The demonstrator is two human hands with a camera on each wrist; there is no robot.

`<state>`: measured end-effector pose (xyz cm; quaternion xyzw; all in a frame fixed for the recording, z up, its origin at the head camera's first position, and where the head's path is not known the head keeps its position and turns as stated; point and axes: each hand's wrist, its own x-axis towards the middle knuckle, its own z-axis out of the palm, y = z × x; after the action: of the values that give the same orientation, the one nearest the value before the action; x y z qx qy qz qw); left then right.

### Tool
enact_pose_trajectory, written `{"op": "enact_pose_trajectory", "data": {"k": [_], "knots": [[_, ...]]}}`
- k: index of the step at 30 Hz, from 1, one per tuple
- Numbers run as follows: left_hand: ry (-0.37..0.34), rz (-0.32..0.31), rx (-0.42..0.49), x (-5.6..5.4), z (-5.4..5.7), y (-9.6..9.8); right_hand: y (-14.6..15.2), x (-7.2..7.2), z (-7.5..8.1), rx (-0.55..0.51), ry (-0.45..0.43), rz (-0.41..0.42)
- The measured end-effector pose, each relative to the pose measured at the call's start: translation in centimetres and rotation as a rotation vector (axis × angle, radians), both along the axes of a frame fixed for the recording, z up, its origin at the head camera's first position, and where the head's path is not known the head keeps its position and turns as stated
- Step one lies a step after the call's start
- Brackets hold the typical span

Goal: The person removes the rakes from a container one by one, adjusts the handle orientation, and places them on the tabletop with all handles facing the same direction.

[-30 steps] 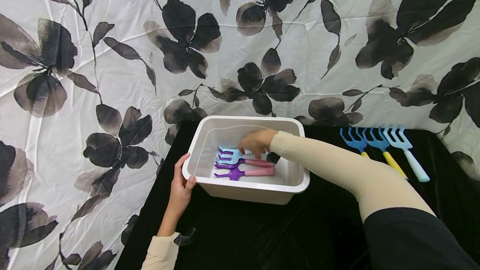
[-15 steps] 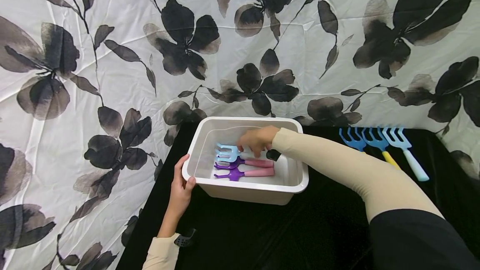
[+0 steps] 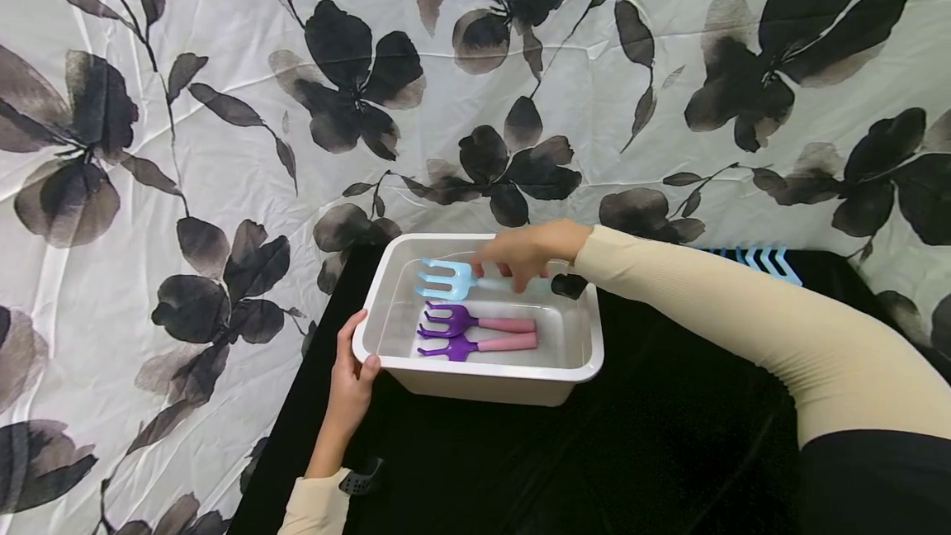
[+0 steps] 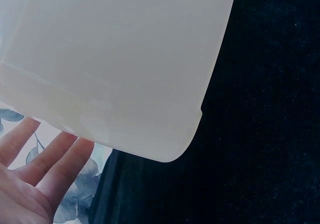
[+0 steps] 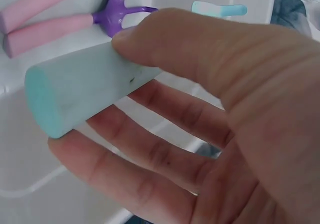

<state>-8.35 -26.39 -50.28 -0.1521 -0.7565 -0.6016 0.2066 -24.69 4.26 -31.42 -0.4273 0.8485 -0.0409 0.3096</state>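
A light blue hand fork (image 3: 446, 279) with a pale handle is in my right hand (image 3: 523, 254), inside the white plastic tub (image 3: 486, 374). In the right wrist view, the thumb lies on one side of the pale handle (image 5: 95, 83) and the fingers on the other. Two purple hand forks with pink handles lie on the tub floor, a nearer one (image 3: 505, 342) and a farther one (image 3: 505, 324). At the tub's left front corner, my left hand (image 3: 352, 390) holds the rim, with its thumb at the front. The left wrist view shows its fingers (image 4: 65, 169) against the tub wall.
More blue hand forks (image 3: 776, 261) lie at the back right of the black-covered table (image 3: 654, 452), mostly hidden behind my right arm. A floral cloth (image 3: 446, 89) hangs close behind the tub.
My right hand has moved back and to the right with the light blue hand fork, away from the purple ones. My left hand stays at the tub's corner.
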Motion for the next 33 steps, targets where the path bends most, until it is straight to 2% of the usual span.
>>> {"op": "enact_pose_trajectory", "data": {"k": [9, 14, 23, 33], "knots": [[0.032, 0.002, -0.002, 0.0, -0.4, 0.3, 3.0, 0.9, 3.6, -0.074, 0.050, -0.024], [0.051, 0.005, 0.008, 0.0, -0.5, 0.6, 4.9, 1.4, 5.1, -0.101, 0.085, -0.036], [0.037, 0.012, 0.021, 0.3, -0.6, 1.0, 8.0, 1.8, 6.6, -0.170, 0.166, -0.045], [0.020, 0.015, 0.025, 0.3, -0.7, 0.9, 11.9, 1.7, 7.3, -0.220, 0.118, -0.170]]}}
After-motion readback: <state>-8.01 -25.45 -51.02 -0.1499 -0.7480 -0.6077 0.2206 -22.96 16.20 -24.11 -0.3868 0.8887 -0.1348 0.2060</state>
